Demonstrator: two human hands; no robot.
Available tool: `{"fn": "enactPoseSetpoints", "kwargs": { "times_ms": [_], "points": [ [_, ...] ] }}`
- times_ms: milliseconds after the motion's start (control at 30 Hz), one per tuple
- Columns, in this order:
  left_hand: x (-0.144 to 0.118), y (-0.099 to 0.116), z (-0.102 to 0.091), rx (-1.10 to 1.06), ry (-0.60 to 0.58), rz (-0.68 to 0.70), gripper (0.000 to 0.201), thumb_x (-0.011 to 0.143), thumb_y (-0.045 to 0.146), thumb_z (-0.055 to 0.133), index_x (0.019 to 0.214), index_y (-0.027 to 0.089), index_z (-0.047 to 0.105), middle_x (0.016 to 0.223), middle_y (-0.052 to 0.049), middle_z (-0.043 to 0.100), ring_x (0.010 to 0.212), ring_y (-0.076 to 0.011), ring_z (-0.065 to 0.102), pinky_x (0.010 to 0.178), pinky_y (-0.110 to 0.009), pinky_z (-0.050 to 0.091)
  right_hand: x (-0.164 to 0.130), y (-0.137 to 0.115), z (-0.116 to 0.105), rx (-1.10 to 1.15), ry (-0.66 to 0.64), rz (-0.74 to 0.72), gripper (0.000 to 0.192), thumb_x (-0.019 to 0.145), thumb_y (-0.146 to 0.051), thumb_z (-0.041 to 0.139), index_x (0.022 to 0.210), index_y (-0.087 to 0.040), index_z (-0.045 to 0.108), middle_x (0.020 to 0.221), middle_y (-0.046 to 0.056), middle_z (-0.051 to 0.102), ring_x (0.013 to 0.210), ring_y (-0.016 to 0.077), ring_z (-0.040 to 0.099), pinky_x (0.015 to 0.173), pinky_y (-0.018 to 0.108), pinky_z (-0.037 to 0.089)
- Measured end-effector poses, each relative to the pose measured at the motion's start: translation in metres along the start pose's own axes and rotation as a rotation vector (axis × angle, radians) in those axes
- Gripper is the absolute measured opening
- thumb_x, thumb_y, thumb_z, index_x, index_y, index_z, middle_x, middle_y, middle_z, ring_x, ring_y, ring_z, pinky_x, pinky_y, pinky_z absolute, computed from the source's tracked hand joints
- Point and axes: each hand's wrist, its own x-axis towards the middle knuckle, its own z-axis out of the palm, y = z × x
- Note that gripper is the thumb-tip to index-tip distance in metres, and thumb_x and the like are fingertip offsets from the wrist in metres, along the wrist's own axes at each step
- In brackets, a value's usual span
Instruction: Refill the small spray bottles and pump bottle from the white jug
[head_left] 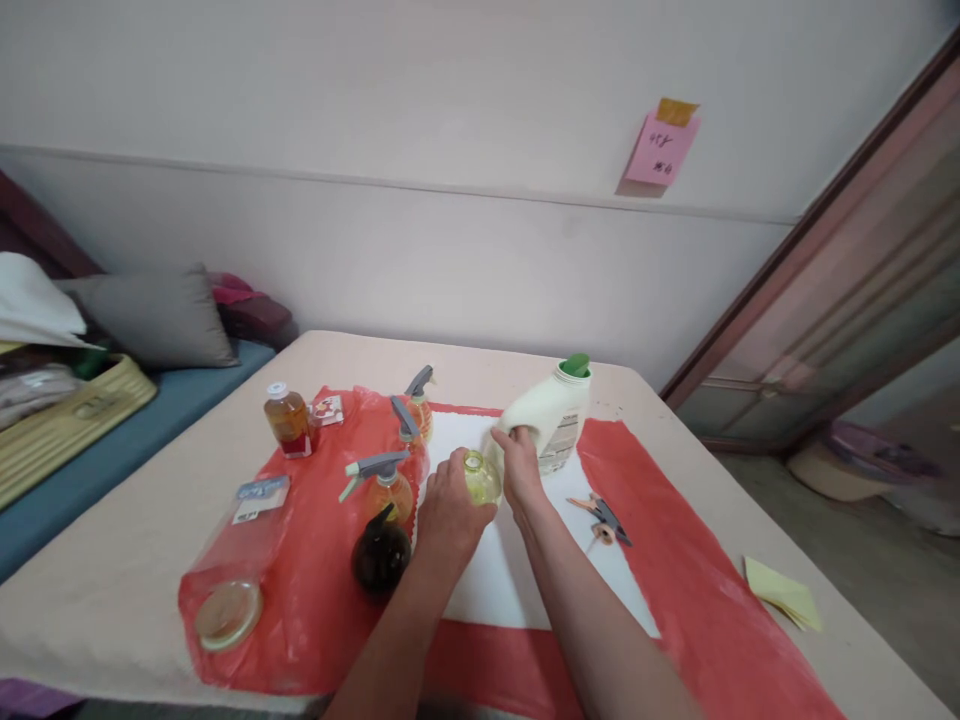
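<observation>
My left hand (448, 505) grips a small round yellow-green bottle (481, 476) that stands open-mouthed on a white sheet (495, 580). My right hand (519, 462) holds the handle of a cream detergent jug (547, 415) with a green cap, upright just behind the small bottle. A loose grey spray-trigger head (604, 518) lies on the white sheet to the right of my right forearm.
On the red plastic cover (697, 590) stand three orange spray bottles (386, 485), a dark round bottle (381, 555), a small amber bottle (286, 420) and a lying clear jar (236, 575). Yellow sticky notes (784, 592) lie near the table's right edge. A bed with a basket sits left.
</observation>
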Motion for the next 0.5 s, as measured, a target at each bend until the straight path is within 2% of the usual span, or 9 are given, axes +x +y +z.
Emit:
{"fn": "enactPoseSetpoints", "kwargs": {
  "times_ms": [67,133,233,333,400,500],
  "points": [
    [0.001,-0.002,0.0,0.016,-0.006,-0.005,0.068,0.073,0.027,0.069,0.134,0.023,0.04,0.129,-0.012,0.057,0.12,-0.031,0.053,0.09,-0.039,0.043,0.005,-0.005,0.0,0.01,0.091,0.036,0.038,0.093,-0.043,0.06,0.116,-0.013,0.059,0.11,0.008,0.066,0.093,0.019,0.065,0.08,0.036,0.055],
    [0.003,-0.004,0.001,0.038,-0.02,-0.008,0.068,0.073,0.03,0.07,0.135,0.024,0.04,0.128,-0.012,0.057,0.119,-0.0309,0.053,0.09,-0.038,0.043,0.004,-0.011,-0.014,-0.015,0.187,0.056,0.042,0.086,-0.045,0.062,0.113,-0.013,0.056,0.102,0.008,0.068,0.087,0.0188,0.064,0.073,0.031,0.053],
    [0.004,-0.007,0.002,0.07,-0.046,-0.012,0.066,0.075,0.032,0.069,0.134,0.024,0.041,0.127,-0.012,0.058,0.117,-0.0308,0.052,0.09,-0.039,0.042,-0.001,-0.022,-0.053,-0.092,0.31,0.082,0.047,0.073,-0.043,0.068,0.109,-0.015,0.057,0.095,0.006,0.069,0.08,0.0194,0.063,0.064,0.028,0.048],
    [0.004,-0.007,0.006,0.119,-0.07,-0.006,0.062,0.076,0.034,0.07,0.131,0.026,0.044,0.124,-0.009,0.061,0.117,-0.0308,0.05,0.092,-0.038,0.04,-0.007,-0.038,-0.097,-0.206,0.335,0.134,0.034,0.064,-0.04,0.072,0.087,-0.017,0.063,0.071,0.003,0.065,0.062,0.0192,0.057,0.054,0.03,0.04],
    [0.004,-0.009,0.01,0.15,-0.086,0.003,0.06,0.075,0.034,0.072,0.13,0.028,0.046,0.124,-0.008,0.061,0.118,-0.0313,0.049,0.09,-0.037,0.04,-0.011,-0.047,-0.123,-0.263,0.322,0.138,0.031,0.059,-0.039,0.075,0.079,-0.018,0.064,0.064,0.001,0.063,0.059,0.0192,0.054,0.054,0.031,0.038],
    [0.007,-0.014,0.02,0.163,-0.104,0.034,0.06,0.076,0.029,0.072,0.13,0.029,0.047,0.127,-0.007,0.06,0.119,-0.031,0.048,0.09,-0.036,0.041,-0.019,-0.058,-0.158,-0.437,0.369,0.04,0.033,0.059,-0.044,0.074,0.08,-0.02,0.066,0.066,0.0,0.062,0.065,0.02,0.054,0.059,0.031,0.038]
  ]
}}
